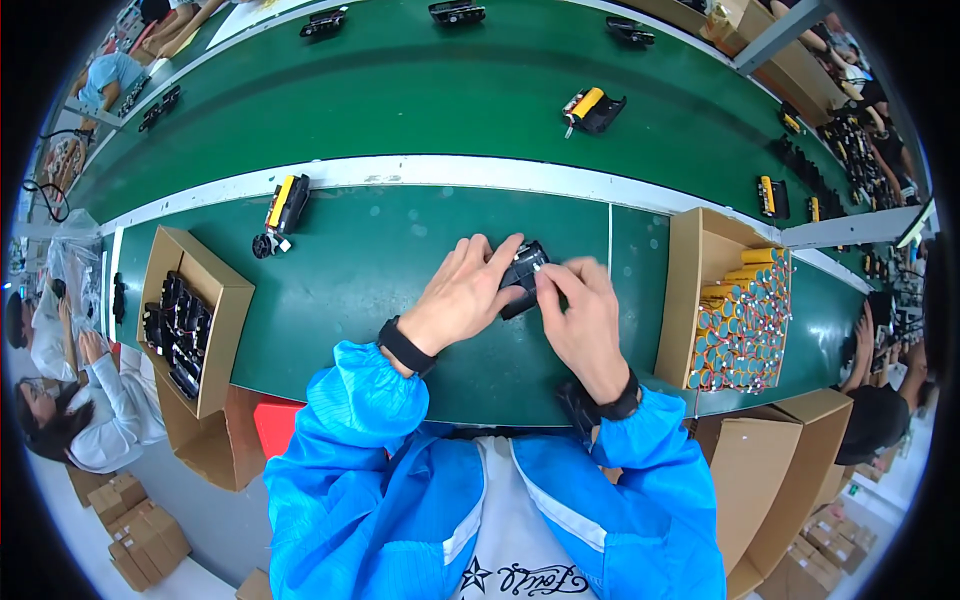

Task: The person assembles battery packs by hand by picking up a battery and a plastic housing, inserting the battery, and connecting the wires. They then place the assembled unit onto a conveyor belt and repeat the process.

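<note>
A small black plastic housing [526, 262] sits over the green bench, in front of my chest. My left hand [450, 300] grips it from the left, thumb along its near side and fingers over the far side. At its right edge my right hand [585, 325] is closed in a pinch, its fingertips touching the housing. Whatever lies between those fingertips is too small to make out. Farther left on the bench lies a black housing with a yellow battery cell [287, 203] in it and a small round black part at its near end.
On the left, a cardboard box [228, 318] holds several black housings [182, 330]. To the right, another box [684, 300] is filled with yellow cells [740, 325] with wires. Beyond the white rail [400, 170] runs a green conveyor [420, 110] carrying several housings. People work at both sides.
</note>
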A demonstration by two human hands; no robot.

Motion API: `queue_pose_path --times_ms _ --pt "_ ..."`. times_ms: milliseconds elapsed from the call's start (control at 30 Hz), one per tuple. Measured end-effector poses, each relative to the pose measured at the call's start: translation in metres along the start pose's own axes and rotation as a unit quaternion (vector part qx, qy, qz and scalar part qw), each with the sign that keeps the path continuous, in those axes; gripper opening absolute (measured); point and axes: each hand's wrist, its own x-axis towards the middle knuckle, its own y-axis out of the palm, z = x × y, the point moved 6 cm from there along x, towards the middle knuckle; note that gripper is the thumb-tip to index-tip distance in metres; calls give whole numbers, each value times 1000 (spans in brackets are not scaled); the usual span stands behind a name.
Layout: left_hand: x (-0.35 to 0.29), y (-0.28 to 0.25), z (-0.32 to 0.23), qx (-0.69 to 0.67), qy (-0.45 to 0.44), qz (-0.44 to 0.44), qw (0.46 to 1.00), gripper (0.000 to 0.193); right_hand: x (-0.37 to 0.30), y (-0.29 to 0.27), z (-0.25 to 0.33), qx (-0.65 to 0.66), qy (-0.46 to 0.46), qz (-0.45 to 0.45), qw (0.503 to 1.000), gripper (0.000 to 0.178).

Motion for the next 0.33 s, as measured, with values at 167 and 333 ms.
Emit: queue_pose_path --times_ms 167,333 --pt "-2 7 -1 18 12 -28 999 65 10 11 11 -82 -36 -2 996 12" --pt "-2 8 1 34 3 -10 999 67 9 19 4 -46 21 61 997 13"
